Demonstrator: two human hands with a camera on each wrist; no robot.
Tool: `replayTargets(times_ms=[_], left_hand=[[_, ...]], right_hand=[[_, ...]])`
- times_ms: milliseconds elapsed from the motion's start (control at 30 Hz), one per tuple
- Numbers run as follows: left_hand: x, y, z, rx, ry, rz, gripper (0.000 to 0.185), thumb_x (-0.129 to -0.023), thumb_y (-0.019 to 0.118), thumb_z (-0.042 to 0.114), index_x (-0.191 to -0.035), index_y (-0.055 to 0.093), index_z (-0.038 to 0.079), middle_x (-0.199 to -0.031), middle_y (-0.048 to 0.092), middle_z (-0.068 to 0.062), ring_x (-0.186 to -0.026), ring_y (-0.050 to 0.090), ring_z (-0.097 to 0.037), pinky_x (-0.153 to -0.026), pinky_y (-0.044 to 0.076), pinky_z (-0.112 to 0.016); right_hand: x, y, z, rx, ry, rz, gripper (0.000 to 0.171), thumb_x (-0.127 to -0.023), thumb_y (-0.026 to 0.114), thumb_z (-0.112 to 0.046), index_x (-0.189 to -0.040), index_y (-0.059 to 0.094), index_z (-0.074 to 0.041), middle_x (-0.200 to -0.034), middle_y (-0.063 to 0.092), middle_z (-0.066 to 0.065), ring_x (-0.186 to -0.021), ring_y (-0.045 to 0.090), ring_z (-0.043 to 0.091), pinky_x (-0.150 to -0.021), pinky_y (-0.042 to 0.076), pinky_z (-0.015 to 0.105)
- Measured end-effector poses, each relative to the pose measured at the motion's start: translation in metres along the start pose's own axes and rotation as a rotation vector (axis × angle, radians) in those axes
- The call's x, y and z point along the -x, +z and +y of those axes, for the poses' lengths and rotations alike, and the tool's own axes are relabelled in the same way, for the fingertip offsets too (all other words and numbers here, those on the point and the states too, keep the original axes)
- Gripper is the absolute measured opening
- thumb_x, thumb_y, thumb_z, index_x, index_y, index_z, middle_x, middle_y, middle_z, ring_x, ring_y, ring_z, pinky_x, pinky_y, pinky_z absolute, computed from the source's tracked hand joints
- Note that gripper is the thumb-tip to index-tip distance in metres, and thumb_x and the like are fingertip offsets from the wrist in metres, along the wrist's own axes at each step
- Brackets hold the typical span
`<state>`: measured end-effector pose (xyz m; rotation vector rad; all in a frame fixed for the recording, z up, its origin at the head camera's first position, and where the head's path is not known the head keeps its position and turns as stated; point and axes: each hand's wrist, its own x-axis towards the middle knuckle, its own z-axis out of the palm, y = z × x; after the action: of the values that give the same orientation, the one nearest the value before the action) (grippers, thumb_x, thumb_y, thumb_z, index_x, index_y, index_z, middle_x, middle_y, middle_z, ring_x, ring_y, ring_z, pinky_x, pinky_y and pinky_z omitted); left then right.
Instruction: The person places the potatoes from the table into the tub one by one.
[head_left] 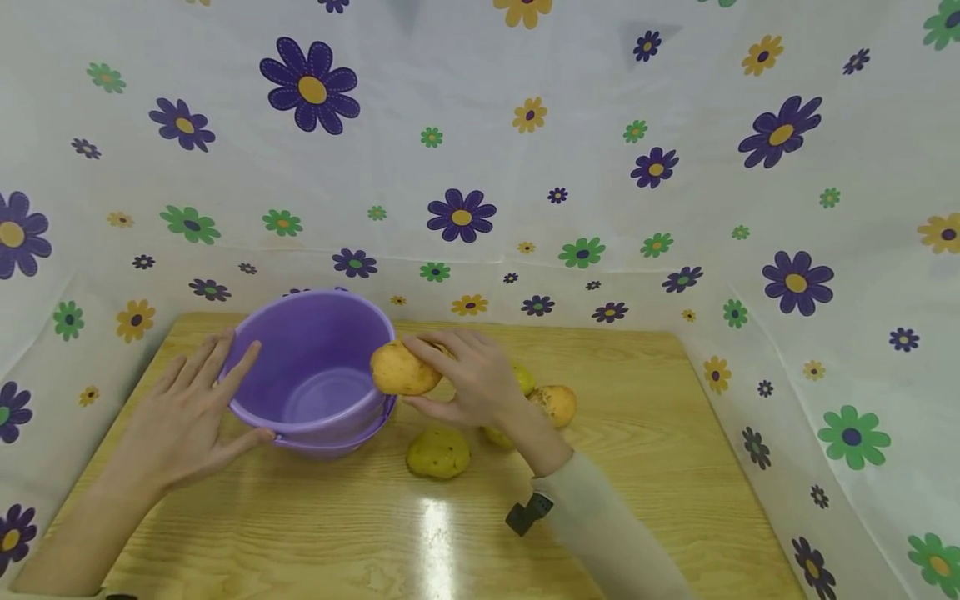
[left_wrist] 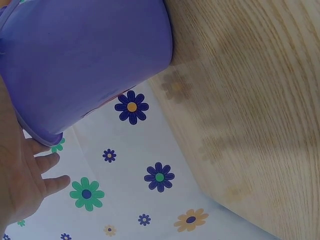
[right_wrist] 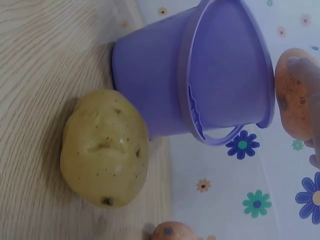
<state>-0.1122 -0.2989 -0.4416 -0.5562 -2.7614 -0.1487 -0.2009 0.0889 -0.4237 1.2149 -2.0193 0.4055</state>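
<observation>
1. yellow-brown, the held potato (head_left: 401, 369) is up at the right rim of the bucket; i cannot tell whether the two touch. there is one potato in hand.
2. the right hand (head_left: 477, 377) grips it, thumb and fingers curled round its right side, which seems to keep the bucket side of it free.
3. one purple bucket (head_left: 318, 329) stands on the table, mouth up, between the two hands, within easy reach of both.
4. the left hand (head_left: 187, 419) rests against the bucket's left rim, fingers spread and fairly straight, thumb at the near edge; probably this steadies it.
5. loose potatoes number at least three: a greenish-yellow potato (head_left: 438, 453) just beside the bucket, a brown-patched potato (head_left: 558, 406) farther right, and a yellow potato (head_left: 524, 379) partly behind the right hand. a patch below that hand may be a fourth; the arm hides too much to tell.
6. beneath lies one wood-grain table (head_left: 637, 483); flower-print sheeting (head_left: 585, 67) surrounds its back and sides, perhaps as a plain screen.
</observation>
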Motion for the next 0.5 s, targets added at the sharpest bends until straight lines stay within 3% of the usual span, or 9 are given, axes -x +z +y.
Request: replayTargets(times_ms=[233, 500], left_hand=[[0.0, 0.0, 0.001, 0.001, -0.002, 0.0, 0.109, -0.088, 0.061, 0.078, -0.17, 0.022, 0.018, -0.176, 0.021, -0.022, -0.162, 0.027, -0.043, -0.138, -0.008, -0.04], [0.0, 0.001, 0.0, 0.001, -0.002, 0.001, 0.109, -0.087, 0.061, 0.079, -0.17, 0.022, 0.018, -0.175, 0.022, -0.023, -0.162, 0.027, -0.044, -0.138, -0.006, -0.042]], right_hand=[[-0.018, 0.005, -0.004, -0.009, -0.019, 0.002, 0.082, -0.076, 0.086, -0.061, -0.142, 0.067, -0.015, -0.124, 0.076, 0.004, -0.107, 0.075, 0.02, -0.097, 0.063, 0.031], [-0.036, 0.013, -0.006, 0.008, -0.047, -0.022, 0.081, -0.077, 0.084, -0.064, -0.141, 0.067, -0.017, -0.125, 0.076, 0.003, -0.109, 0.075, 0.021, -0.1, 0.061, 0.032]])
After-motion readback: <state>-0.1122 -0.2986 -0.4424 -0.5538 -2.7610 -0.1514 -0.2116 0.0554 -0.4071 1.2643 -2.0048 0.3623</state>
